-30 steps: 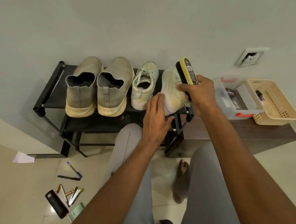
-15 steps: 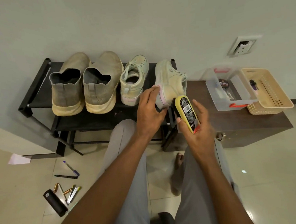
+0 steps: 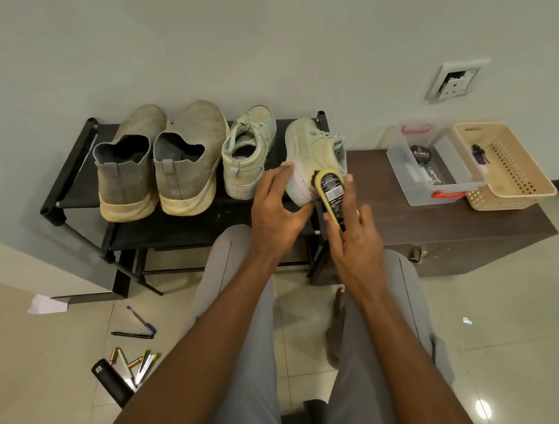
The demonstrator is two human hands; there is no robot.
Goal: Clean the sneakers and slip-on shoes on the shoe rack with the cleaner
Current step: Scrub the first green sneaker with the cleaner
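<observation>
The step in hand looks like brushing the right-hand sneaker (image 3: pixel 313 153), which stands tipped at the right end of the shoe rack (image 3: pixel 71 180), its heel at the front edge. The right hand (image 3: pixel 352 236) grips a yellow-backed brush (image 3: pixel 331 195), fingers curled along its sides, bristles laid against the sneaker's side near the heel. The left hand (image 3: pixel 276 212) steadies the shoe with fingers spread and nearly straight, fingertips touching the heel. The other sneaker (image 3: pixel 249 151) and the two slip-on shoes (image 3: pixel 158 160) wait on the same shelf, still grubby by the look of them. Next, I judge, a firm stroke along the side, the left hand bracing so the shoe does not slide off.
</observation>
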